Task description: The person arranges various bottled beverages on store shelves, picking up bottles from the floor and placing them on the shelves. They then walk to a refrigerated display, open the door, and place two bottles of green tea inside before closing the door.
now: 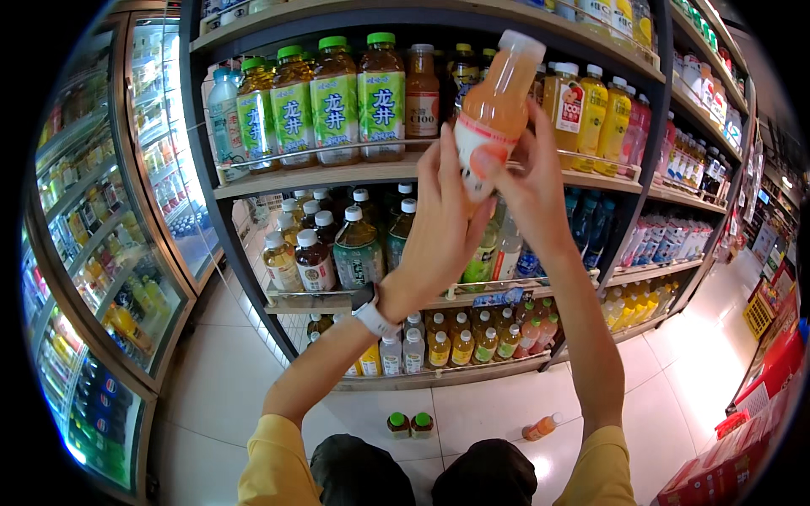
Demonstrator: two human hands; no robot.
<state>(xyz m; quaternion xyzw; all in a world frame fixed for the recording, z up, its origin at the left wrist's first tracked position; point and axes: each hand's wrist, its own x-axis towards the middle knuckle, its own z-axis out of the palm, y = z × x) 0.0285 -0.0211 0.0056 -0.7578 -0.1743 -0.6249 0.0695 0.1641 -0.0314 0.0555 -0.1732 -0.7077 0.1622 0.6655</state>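
Note:
A plastic bottle of orange-coloured drink [497,107] with a white cap is held tilted in front of the shelf, its cap towards the upper right. My left hand [443,202], with a smartwatch on the wrist, grips its lower left side. Around its right side is my right hand [531,177], the thumb pressed on the label. Behind it, large green-capped tea bottles [381,101] stand in a row on the shelf board [329,174], beside an amber bottle [422,95] with a similar white label.
Two green-capped bottles [410,425] stand on the tiled floor before my knees; an orange drink bottle [542,427] lies to their right. Lower shelves hold more bottles [462,348]. Glass-door coolers [107,253] are at left, red cartons [721,462] at lower right.

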